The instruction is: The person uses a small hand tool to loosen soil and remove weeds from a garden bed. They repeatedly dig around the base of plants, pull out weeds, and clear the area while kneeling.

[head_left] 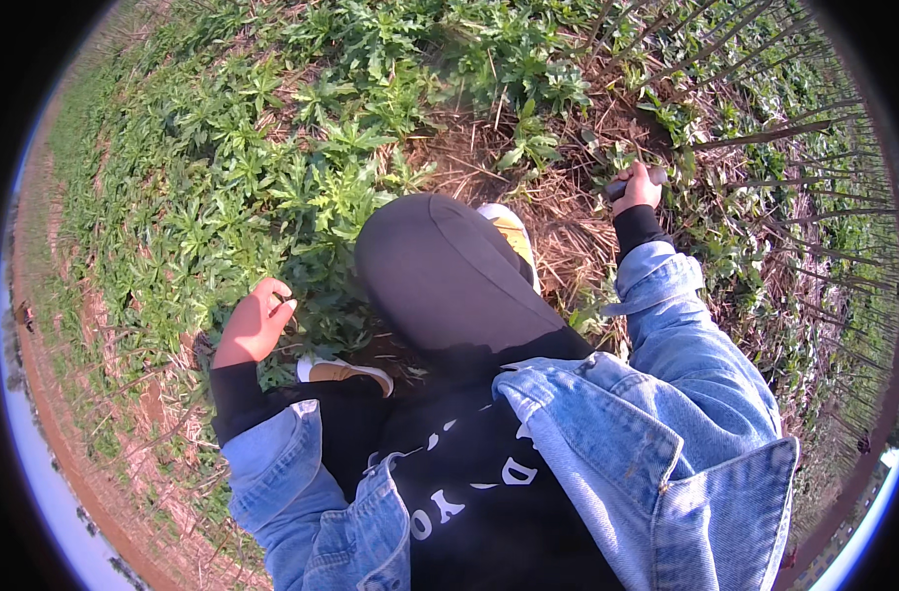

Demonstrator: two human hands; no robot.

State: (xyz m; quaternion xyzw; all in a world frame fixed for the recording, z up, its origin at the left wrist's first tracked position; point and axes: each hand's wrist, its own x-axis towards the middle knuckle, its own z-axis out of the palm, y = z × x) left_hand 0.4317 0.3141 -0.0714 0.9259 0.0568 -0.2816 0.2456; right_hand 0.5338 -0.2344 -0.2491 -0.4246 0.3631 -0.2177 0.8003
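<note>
My left hand (256, 321) is held low over the leafy green plants (341, 197), its thumb and fingers curled toward each other. A small dark spot shows between the fingertips; I cannot make out what it is. My right hand (639, 187) is wrapped round a short, dark greyish handle (619, 187) over the dry straw at the right. The handle sticks out on both sides of the fist. Whether a blade or other part joins it is hidden.
My bent knee (440, 266) in dark trousers sits between the hands. Yellow-and-white shoes (512, 236) stand among plants. Dry straw (573, 241) covers soil ahead. Thin bare stalks (765, 135) rise along the right side. A dirt track (51, 424) curves along the far left.
</note>
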